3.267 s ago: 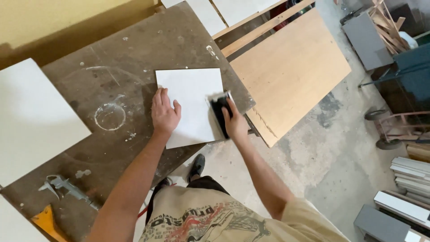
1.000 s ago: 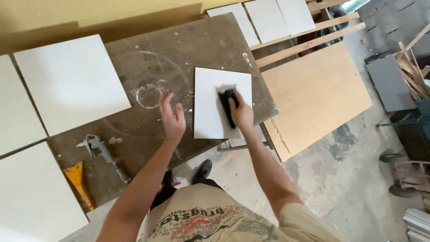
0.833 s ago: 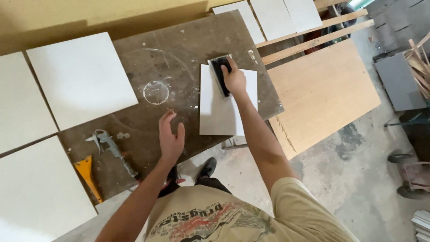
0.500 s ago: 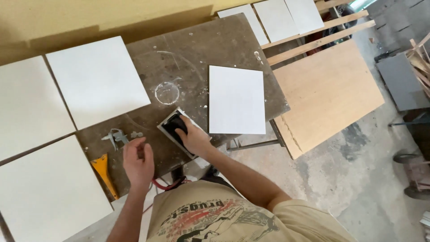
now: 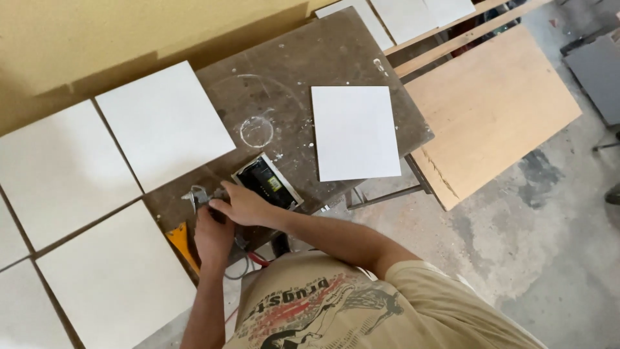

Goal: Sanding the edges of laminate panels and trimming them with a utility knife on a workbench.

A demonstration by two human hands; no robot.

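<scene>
A stained brown counter (image 5: pixel 336 58) stands on a grey concrete floor (image 5: pixel 516 245). The right hand (image 5: pixel 240 203) and left hand (image 5: pixel 212 236) both curl around a metal tool (image 5: pixel 197 196) beside a sanding block (image 5: pixel 267 182).

Table (image 5: pixel 336 58): dark, scuffed, stained matt top, white ring marks. Panel (image 5: pixel 356 132): smooth, matt white. Left panels (image 5: pixel 161 123): same smooth white finish. Board (image 5: pixel 491 110), right: pale bare wood, rough edge. Tool (image 5: pixel 197 196): dull grey metal. Sanding block (image 5: pixel 266 182): black, pale-edged. Floor (image 5: pixel 549 226): rough, blotched concrete.
</scene>
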